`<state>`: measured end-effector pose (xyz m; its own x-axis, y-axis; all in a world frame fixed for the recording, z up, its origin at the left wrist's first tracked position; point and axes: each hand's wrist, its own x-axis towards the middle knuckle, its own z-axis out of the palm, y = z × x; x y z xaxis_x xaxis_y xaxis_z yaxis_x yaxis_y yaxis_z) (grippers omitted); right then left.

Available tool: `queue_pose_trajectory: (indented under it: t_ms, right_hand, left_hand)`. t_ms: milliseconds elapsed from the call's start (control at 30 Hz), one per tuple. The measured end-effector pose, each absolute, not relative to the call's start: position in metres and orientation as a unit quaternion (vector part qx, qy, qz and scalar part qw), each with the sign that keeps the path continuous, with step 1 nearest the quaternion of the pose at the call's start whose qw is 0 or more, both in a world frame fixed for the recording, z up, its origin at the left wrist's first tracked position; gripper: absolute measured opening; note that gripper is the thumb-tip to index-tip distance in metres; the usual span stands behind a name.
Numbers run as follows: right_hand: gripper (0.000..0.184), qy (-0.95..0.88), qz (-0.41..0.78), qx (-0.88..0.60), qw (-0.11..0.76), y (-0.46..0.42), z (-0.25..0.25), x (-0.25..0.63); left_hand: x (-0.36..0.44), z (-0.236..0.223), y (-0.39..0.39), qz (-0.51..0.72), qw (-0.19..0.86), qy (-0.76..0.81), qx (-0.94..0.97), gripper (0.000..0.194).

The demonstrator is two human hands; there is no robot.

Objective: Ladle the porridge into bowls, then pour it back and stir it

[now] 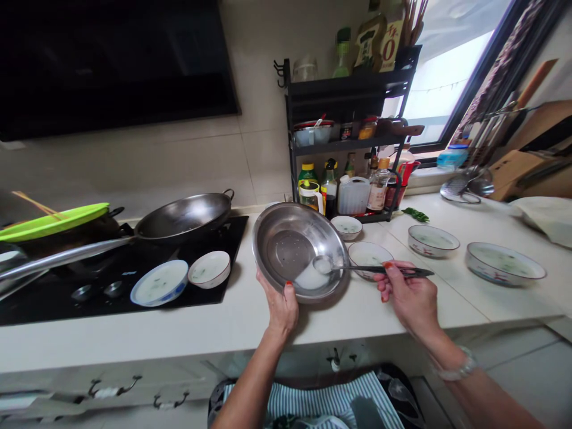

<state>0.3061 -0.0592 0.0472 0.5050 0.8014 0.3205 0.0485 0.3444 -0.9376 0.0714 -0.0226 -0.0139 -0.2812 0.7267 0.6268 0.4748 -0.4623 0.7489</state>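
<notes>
My left hand (280,305) grips the near rim of a large steel basin (286,238), tilting it toward me on the white counter. A little white liquid pools at its low edge. My right hand (404,292) holds the dark handle of a metal ladle (353,267). The ladle's bowl dips into the white liquid inside the basin. A small patterned bowl (369,255) sits just behind the ladle's handle.
Several filled bowls (432,239) stand on the counter (402,310) to the right, two more (161,282) on the black cooktop. A wok (185,215) and a pot under a green lid (51,221) sit on the stove. A black condiment rack (351,143) stands behind.
</notes>
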Motion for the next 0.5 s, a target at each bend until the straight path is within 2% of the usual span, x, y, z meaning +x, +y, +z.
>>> queue_pose_trajectory:
  t_ms: [500]
  right_hand:
    - [0.043,-0.406,0.289,-0.489,0.715,-0.0617,0.0577,0.3095]
  left_hand:
    - [0.0717,-0.0133,-0.0236,0.614,0.107,0.514,0.589,0.075]
